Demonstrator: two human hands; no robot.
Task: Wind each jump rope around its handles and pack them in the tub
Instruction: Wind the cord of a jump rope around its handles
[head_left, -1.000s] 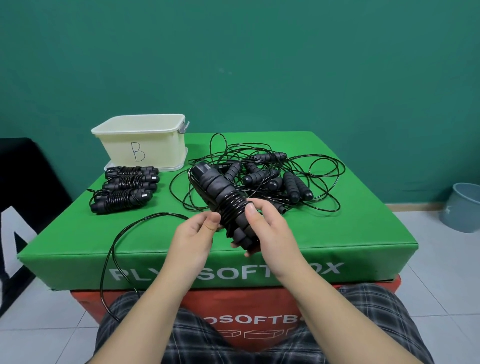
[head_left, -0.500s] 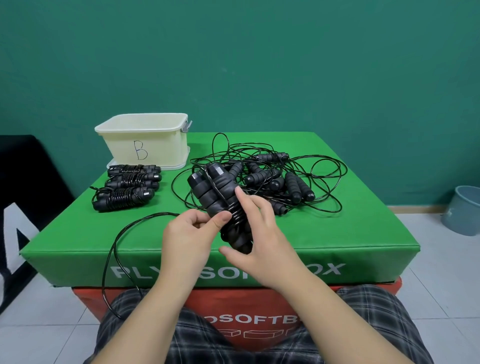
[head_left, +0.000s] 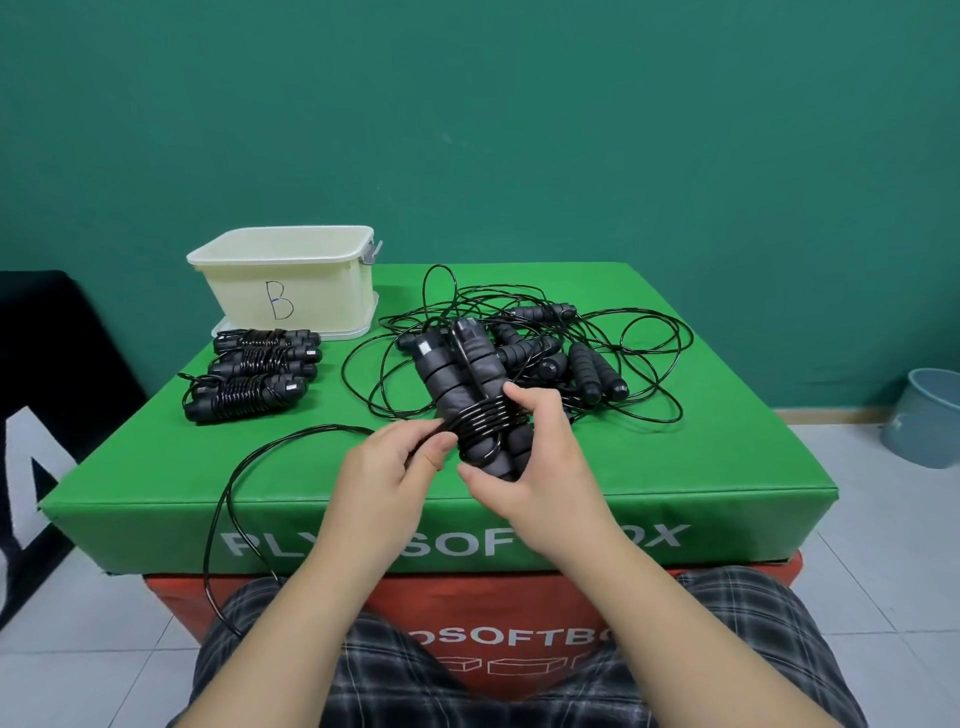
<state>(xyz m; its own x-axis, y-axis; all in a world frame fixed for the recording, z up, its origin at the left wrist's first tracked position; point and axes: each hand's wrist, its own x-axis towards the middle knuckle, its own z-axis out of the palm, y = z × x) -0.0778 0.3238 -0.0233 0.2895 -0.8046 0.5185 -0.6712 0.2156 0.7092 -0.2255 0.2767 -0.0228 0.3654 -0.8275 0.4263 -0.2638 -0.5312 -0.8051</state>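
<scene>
- Head view: the pair of black foam-grip jump-rope handles (head_left: 470, 395) is held together above the front of the green padded plyo box (head_left: 156, 467), now tilted more upright than a second ago, with several more turns of thin black cord (head_left: 483, 423) round its middle.
- Right hand (head_left: 524, 457) grips the handles' lower end; left hand (head_left: 384, 467) pinches the cord, feeding it.
- Winding looks partly done: a loose cord loop (head_left: 228, 519) hangs over the box edge.
- Three wound rope bundles (head_left: 254, 374) lie by the cream plastic tub marked B (head_left: 285, 280); its inside is hidden.
- How many ropes are in the unwound black tangle (head_left: 545, 358) is unclear.

Bright, even light; wide-angle edge distortion.
</scene>
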